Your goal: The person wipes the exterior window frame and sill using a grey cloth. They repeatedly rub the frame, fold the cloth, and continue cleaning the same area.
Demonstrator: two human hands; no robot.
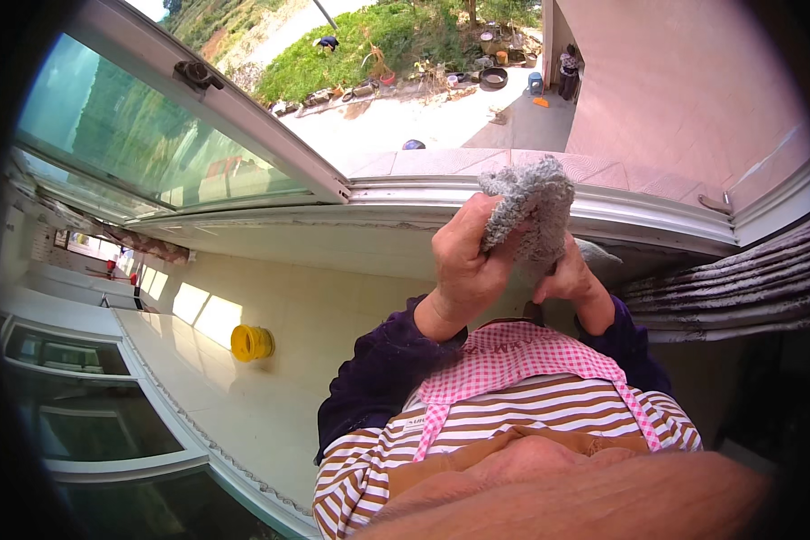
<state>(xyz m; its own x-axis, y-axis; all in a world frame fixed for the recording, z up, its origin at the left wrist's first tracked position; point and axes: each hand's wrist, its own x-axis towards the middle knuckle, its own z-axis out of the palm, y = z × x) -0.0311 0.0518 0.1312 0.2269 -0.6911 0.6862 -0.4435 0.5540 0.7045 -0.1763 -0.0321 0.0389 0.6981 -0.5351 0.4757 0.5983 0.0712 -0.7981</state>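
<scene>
A grey fluffy cleaning cloth (536, 202) is bunched up between my hands, in front of the window opening. My left hand (472, 260) grips its left side, with the fingers wrapped into the folds. Lower on the right, my right hand (570, 273) holds the cloth's other end, and its fingers are partly hidden behind it. A loose corner of grey cloth shows beyond my right wrist. Just past the cloth runs the white sliding-window track (412, 192). The glass sash (175, 148) stands at the left.
A yellow bucket (252, 343) is on the tiled floor to the left. A gathered curtain (722, 283) hangs at the right. Beyond the tiled outer sill (445, 162) lies a yard with plants, where two people are visible. Glass panels in white frames (94, 418) stand at lower left.
</scene>
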